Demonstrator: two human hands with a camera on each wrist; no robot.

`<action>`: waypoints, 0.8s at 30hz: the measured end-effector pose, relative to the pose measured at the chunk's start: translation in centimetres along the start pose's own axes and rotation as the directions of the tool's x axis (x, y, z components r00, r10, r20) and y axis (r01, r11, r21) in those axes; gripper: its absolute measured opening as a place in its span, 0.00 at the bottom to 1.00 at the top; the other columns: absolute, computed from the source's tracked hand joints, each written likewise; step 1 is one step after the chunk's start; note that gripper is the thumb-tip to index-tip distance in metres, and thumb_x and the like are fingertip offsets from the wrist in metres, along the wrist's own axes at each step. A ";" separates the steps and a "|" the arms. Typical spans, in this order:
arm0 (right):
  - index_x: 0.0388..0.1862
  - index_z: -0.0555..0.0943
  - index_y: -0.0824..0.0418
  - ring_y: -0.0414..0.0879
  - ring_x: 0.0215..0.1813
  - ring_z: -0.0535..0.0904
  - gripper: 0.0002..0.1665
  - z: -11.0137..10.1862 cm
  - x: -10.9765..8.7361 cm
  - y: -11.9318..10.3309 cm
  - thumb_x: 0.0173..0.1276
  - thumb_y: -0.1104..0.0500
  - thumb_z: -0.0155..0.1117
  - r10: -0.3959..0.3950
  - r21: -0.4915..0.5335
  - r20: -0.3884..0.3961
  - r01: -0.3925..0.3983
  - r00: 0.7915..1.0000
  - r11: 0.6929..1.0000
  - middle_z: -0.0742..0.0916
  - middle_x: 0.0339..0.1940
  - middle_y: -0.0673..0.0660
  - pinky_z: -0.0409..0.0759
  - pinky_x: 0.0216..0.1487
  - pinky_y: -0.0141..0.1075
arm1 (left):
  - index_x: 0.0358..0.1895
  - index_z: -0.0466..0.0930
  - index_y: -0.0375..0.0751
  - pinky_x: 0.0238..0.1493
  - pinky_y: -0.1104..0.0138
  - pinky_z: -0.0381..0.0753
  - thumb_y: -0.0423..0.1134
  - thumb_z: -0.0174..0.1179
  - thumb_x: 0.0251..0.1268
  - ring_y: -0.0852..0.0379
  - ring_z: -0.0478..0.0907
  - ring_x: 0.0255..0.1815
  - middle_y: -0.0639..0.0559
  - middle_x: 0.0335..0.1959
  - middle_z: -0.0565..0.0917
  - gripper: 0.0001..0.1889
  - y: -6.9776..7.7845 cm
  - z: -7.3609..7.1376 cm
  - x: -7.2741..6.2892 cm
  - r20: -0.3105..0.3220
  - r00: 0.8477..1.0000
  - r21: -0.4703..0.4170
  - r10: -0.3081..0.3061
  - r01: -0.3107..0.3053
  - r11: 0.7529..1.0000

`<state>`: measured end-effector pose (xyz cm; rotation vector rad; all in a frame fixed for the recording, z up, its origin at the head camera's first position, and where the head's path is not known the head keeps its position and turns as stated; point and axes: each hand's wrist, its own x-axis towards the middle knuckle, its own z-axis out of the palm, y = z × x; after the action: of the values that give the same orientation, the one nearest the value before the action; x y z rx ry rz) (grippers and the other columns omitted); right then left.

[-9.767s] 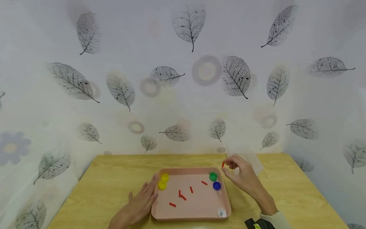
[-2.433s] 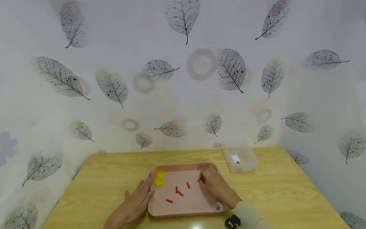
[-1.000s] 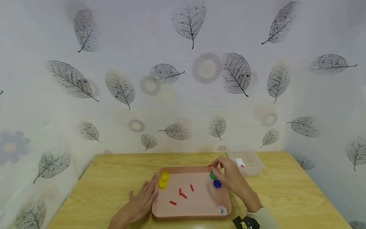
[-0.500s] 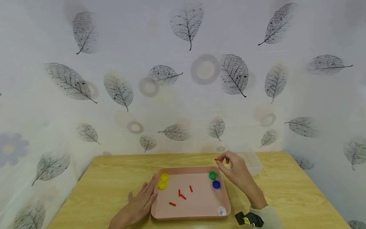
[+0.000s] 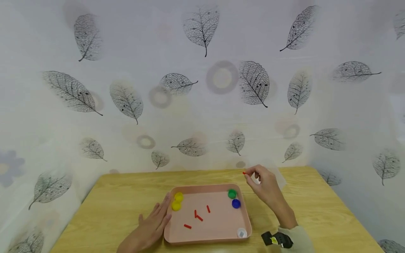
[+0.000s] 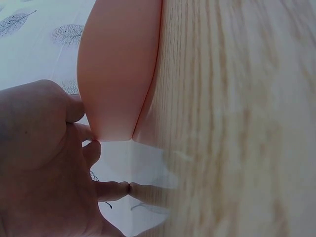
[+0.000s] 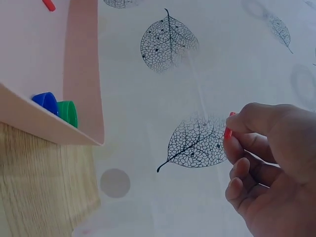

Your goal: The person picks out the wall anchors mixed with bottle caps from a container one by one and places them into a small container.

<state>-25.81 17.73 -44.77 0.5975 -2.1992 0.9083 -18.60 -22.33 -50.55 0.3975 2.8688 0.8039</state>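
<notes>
My right hand pinches a small red stick between thumb and index finger. In the head view it is up past the back right corner of a pink tray, overlapping a clear plastic box. My left hand lies with straight fingers against the tray's left side; the left wrist view shows its fingertips at the tray wall. Several red sticks lie on the tray floor, two of them touching. Most of the box is hidden behind my right hand.
Two yellow round cups sit at the tray's back left. A green cup and a blue cup stand at its back right, and a white round piece in the front right corner. Beyond the wooden table is a leaf-patterned wall.
My right hand has picked a red stick from the tray's right part, lifted it past the green cup and carried it back and right to the clear box. My left hand stays at the tray.
</notes>
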 end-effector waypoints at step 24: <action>0.34 0.84 0.64 0.45 0.28 0.72 0.10 -1.2 -0.9 3.9 0.58 0.75 0.73 0.003 -0.085 -0.092 -0.011 0.996 0.996 0.84 0.29 0.53 0.68 0.28 0.27 | 0.85 0.40 0.54 0.58 0.15 0.33 0.56 0.36 0.86 0.34 0.51 0.81 0.55 0.85 0.45 0.33 -0.1 0.1 0.0 -0.015 0.999 0.008 0.031 -0.031 0.999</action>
<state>-27.16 21.26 -46.47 0.4984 -2.1471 0.8239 -18.59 -22.37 -50.68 0.4399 2.8872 0.8051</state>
